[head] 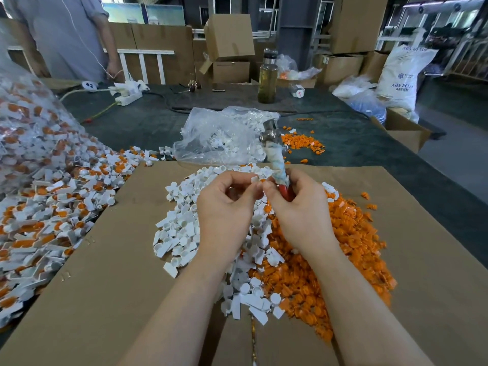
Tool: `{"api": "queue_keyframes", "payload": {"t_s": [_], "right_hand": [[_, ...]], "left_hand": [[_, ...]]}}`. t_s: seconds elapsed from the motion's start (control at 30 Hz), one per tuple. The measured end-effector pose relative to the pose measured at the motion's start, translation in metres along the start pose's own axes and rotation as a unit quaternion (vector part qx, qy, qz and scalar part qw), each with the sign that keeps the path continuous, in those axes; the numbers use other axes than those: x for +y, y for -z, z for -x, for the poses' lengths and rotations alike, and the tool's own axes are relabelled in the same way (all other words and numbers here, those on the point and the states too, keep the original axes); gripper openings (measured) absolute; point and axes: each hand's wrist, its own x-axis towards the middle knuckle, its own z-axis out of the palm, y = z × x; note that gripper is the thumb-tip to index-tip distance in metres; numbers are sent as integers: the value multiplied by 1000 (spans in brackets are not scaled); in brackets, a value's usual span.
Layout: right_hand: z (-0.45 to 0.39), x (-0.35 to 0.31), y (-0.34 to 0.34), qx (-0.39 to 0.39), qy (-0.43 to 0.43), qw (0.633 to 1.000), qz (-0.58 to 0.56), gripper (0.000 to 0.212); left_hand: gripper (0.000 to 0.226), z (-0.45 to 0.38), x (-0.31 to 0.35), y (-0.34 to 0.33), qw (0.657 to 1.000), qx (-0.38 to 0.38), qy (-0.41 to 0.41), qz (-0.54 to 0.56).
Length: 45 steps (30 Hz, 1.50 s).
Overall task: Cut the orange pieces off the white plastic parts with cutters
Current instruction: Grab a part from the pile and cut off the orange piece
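My left hand (224, 204) pinches a small white plastic part (254, 179) between thumb and fingertips, above the piles. My right hand (298, 204) grips the cutters (274, 157) by their red, tape-wrapped handles, metal jaws pointing up and away; its fingertips also touch the part, where a bit of orange shows. Below the hands lie a heap of cut white parts (184, 228) and a heap of orange pieces (324, 249) on a cardboard sheet (105, 286). At the left, uncut white-and-orange parts (52, 202) spill from a clear bag.
A clear bag of white parts (224, 136) and a smaller orange pile (301, 142) lie beyond the cardboard. Farther back stand a bottle (268, 80), a power strip (129, 97), boxes and a white sack (401, 72). A person (66, 35) stands at the far left.
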Motion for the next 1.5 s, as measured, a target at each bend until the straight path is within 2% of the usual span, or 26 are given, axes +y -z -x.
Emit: {"api": "queue_keyframes", "payload": {"t_s": [0.17,0.3,0.4,0.53,0.7,0.9,1.0,1.13,1.33,1.5], "right_hand": [[1,0,-3,4,-16,1000,-4,13],[2,-1,-3,11,-11,1000,-11,31],[1,-1,-2,-5,-6,1000,-2,20],[-2,2,12,-92,-25,995,-32,7],[-5,6,29,-211,-46,976,15,20],[-4,2,28,-289,-44,956,39,24],[-3,2,28,-303,-41,952,34,17],[-3,3,27,-302,-39,951,58,18],[-3,3,23,-297,-12,949,103,3],[-3,6,19,-279,-3,953,120,9]], "left_hand": [[21,1,-1,0,1000,3,-4,3],[19,1,-1,-1,1000,2,-14,6],[19,0,-2,-1,1000,0,-13,17],[10,-5,-3,6,997,-6,4,77],[10,-14,-4,15,968,12,73,239],[9,-16,-1,16,953,5,84,291],[15,-16,0,18,954,0,82,288],[14,-16,0,19,956,-4,87,281],[11,-16,-2,19,956,5,104,276],[9,-17,-1,19,953,11,107,283]]}}
